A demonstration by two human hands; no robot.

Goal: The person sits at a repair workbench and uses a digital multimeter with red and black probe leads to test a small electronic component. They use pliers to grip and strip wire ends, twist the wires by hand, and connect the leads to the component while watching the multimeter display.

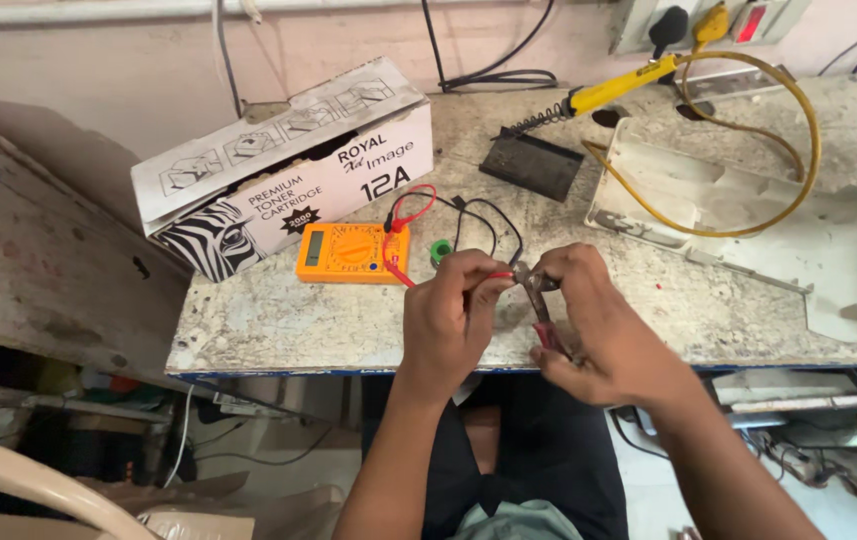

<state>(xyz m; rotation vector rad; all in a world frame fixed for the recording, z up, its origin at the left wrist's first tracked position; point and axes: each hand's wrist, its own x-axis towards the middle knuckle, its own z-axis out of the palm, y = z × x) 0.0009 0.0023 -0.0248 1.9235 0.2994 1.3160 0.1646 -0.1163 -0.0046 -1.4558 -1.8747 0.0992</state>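
The left hand [448, 310] pinches a thin red wire [498, 274] between closed fingers above the worn stone bench [278, 320]. The right hand [593, 325] grips small red-handled metal pliers [538, 300], whose tip meets the wire's end just beside the left fingertips.

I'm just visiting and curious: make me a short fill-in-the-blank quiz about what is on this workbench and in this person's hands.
1. The left hand pinches a thin ____ wire.
2. The right hand grips small pliers with ____ handles.
3. The multimeter lying beside the cardboard box is ____ in colour.
4. The soldering iron at the back has a ____ handle.

Missing words: red; red; orange; yellow
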